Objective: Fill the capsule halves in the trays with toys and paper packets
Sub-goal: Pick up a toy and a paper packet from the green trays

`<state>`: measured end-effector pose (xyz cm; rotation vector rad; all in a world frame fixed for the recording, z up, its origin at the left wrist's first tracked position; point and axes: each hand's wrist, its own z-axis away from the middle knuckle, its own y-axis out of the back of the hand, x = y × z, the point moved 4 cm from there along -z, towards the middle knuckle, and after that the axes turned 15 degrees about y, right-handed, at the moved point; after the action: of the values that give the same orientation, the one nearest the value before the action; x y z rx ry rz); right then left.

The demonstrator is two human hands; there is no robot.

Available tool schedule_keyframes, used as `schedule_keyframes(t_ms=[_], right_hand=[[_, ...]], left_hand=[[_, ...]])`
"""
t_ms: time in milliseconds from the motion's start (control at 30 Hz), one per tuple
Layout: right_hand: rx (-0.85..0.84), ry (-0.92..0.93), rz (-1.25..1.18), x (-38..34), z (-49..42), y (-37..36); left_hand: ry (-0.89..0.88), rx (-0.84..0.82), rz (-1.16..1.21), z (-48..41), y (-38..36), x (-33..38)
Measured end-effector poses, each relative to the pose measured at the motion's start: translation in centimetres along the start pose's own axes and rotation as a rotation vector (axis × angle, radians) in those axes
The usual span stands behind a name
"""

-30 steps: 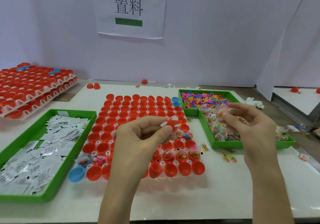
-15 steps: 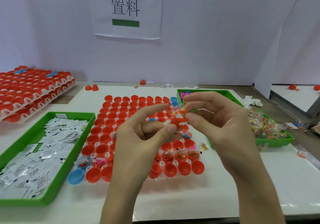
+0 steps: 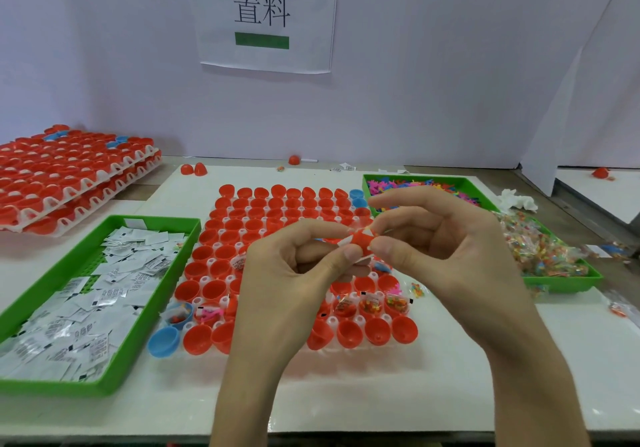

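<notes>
Both hands meet above the tray of red capsule halves (image 3: 277, 211) in the middle of the table. My left hand (image 3: 287, 284) pinches a small red capsule half with white paper packets (image 3: 360, 240) between thumb and fingers. My right hand (image 3: 446, 252) pinches the same bundle from the right, together with a clear toy packet. Several halves in the tray's near rows hold toys and packets (image 3: 374, 303); the far rows look empty. A blue capsule half (image 3: 162, 341) lies at the tray's near left corner.
A green tray of white paper packets (image 3: 86, 294) sits at the left. Green trays at the right hold coloured toys (image 3: 415, 187) and clear toy packets (image 3: 543, 252). Stacked trays of red halves (image 3: 65, 176) stand at far left. Loose red halves (image 3: 194, 169) lie near the wall.
My right hand came from the toy packet tray to my left hand and now pinches the bundle there. My left hand stayed over the middle tray.
</notes>
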<state>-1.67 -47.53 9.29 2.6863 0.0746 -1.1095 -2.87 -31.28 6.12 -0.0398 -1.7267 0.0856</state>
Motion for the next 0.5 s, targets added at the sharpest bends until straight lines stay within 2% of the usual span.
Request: schedule_keyframes(t_ms=[233, 333, 500], right_hand=[[0.088, 0.042, -0.059, 0.2, -0.2, -0.8], [0.096, 0.016, -0.063, 0.3, -0.5, -1.6], [-0.063, 0.005, 0.017, 0.1, -2.4, -4.1]], left_hand=[[0.009, 0.044, 0.075, -0.1, 0.5, -0.1], [0.015, 0.118, 0.043, -0.1, 1.1, -0.1], [-0.066, 0.293, 0.035, 0.5, 3.3, 0.4]])
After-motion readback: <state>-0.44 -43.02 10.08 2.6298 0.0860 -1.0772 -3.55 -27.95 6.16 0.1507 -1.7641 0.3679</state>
